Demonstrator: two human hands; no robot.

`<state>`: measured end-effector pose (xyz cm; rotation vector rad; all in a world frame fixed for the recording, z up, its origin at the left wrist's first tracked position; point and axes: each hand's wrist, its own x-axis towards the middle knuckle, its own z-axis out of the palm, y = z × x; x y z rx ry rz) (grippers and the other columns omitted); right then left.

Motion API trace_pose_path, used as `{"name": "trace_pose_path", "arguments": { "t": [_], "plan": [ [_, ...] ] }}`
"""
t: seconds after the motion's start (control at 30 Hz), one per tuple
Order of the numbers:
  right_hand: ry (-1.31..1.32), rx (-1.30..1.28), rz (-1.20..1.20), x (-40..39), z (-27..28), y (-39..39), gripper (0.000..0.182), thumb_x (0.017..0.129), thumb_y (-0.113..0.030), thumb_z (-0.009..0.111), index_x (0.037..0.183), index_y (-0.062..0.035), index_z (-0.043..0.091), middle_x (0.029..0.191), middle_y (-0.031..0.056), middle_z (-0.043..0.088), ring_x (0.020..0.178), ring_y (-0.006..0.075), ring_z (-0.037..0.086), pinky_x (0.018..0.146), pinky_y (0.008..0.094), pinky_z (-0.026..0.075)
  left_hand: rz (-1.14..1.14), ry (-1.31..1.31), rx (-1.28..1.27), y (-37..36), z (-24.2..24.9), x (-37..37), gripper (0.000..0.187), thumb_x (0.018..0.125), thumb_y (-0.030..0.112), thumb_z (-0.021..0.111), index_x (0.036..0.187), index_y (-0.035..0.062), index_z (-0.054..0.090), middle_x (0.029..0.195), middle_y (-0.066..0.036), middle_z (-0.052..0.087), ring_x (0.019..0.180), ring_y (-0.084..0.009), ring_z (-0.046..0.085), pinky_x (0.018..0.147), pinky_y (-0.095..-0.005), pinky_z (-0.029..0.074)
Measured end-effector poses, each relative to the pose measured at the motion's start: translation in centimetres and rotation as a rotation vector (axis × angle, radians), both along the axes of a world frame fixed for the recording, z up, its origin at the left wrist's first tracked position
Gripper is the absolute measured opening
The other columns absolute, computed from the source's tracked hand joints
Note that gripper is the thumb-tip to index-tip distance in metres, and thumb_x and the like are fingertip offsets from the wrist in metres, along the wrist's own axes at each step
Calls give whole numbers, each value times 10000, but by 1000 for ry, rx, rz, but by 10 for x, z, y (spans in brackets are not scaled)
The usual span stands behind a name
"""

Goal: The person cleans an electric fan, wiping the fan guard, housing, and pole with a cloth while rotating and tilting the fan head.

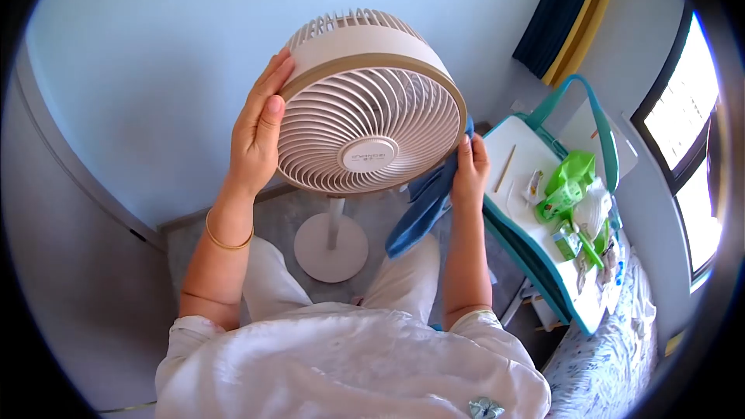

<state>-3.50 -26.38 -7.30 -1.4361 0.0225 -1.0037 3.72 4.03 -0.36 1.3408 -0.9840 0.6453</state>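
Observation:
A white pedestal fan [369, 128] with a beige rim stands in front of me, its round head tilted and its grille facing me. My left hand [262, 126] rests against the left side of the fan head, fingers along the rim and thumb apart; it grasps nothing fully. At the right side of the rim, my right hand [470, 171] pinches a blue cloth [425, 206], which hangs down behind and below the fan head. Part of the cloth is hidden behind the rim. Below, the fan's round base [330, 260] sits on the floor between my legs.
To the right stands a white table [516, 186] with teal edging and a teal arched handle [594, 109]. On it lie a green packet [570, 178], a thin stick [505, 168] and crumpled items. Beyond are a floral-covered bed [601, 368] and a window [687, 124]. A door [70, 240] is at left.

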Motion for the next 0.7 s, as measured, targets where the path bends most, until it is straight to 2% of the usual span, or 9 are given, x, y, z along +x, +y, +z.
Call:
{"name": "trace_pose_path", "arguments": {
  "t": [0.03,0.13,0.17,0.23,0.33,0.43,0.53,0.6,0.7],
  "plan": [
    [-28,83,9,-1,-7,4,247,920,-235,626,1022,-11,615,876,-17,591,833,66,497,752,211,406,1,16,6,0,0,1,421,1022,264,369,1334,3,479,1436,-134,409,1350,-243,349,1114,-358,267],
    [-272,-287,-485,-15,40,23,267,857,-124,688,1079,0,605,895,7,593,805,86,510,736,234,428,-5,28,23,-3,1,1,430,1022,275,366,1340,5,472,1431,-132,415,1344,-245,358,1113,-354,268],
    [-346,-253,-458,-20,61,33,275,809,-51,705,1069,-9,627,883,43,600,768,124,543,715,253,444,17,23,40,-4,2,0,431,1023,275,364,1341,5,470,1429,-132,417,1342,-244,361,1112,-353,269],
    [-477,-708,-600,-32,105,48,279,754,-1,716,1025,-26,658,852,83,597,712,181,562,654,273,456,57,19,69,-6,5,0,433,1024,276,358,1342,3,466,1426,-133,420,1337,-243,366,1111,-351,271],
    [-460,-813,-664,-19,103,58,298,701,19,725,986,-41,667,796,113,559,645,245,556,570,317,465,71,31,64,-8,3,-1,430,1027,272,347,1339,2,467,1422,-131,425,1331,-240,374,1107,-349,277],
    [-371,-891,-636,-22,48,65,372,643,-14,736,1004,-51,655,804,106,539,686,273,558,576,360,475,28,79,34,-5,1,0,431,1028,271,345,1335,-5,468,1418,-132,429,1327,-236,377,1103,-348,285],
    [-209,-886,-420,-35,9,80,334,633,-13,732,959,-42,664,771,109,526,671,274,565,568,365,478,53,98,91,-8,11,-11,505,1029,309,297,1389,-40,364,1427,-144,405,1284,-199,423,1067,-330,349],
    [-130,-851,-295,-48,18,85,312,632,-6,726,937,-37,667,756,110,525,654,269,567,561,366,478,50,63,62,-6,5,-2,454,1028,282,329,1347,-23,436,1415,-140,427,1306,-224,400,1086,-341,314],
    [-288,-851,-488,-45,80,81,266,652,-25,713,911,-57,661,781,99,542,675,278,568,577,367,472,74,45,56,-4,4,-3,427,1028,267,346,1324,-11,477,1406,-139,440,1318,-238,389,1094,-346,298]
  ]
}}
